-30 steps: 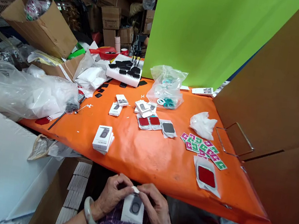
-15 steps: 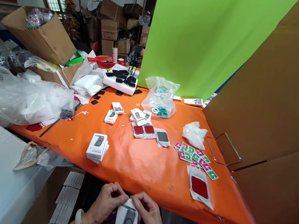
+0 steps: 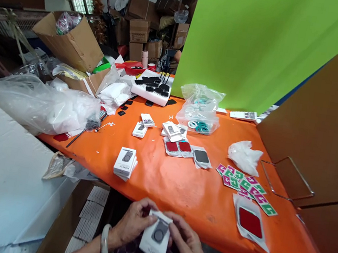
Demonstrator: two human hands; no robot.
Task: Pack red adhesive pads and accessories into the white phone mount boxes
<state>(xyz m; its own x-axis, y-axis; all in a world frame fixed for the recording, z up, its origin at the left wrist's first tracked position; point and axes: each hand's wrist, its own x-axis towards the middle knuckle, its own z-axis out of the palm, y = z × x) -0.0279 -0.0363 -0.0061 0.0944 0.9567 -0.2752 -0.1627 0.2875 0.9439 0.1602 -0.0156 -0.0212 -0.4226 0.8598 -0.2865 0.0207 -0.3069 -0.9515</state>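
Carton (image 3: 154, 245) is tilted; your left hand (image 3: 131, 224) and right hand (image 3: 190, 246) hold upper corners by fingers. Top closure, cannot tell.

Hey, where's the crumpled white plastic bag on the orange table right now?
In the head view, the crumpled bag sits on the right side of the orange table, just behind the pink and green cards.

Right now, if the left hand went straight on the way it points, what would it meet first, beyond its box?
Probably the right hand, across the white box; depth is unclear.
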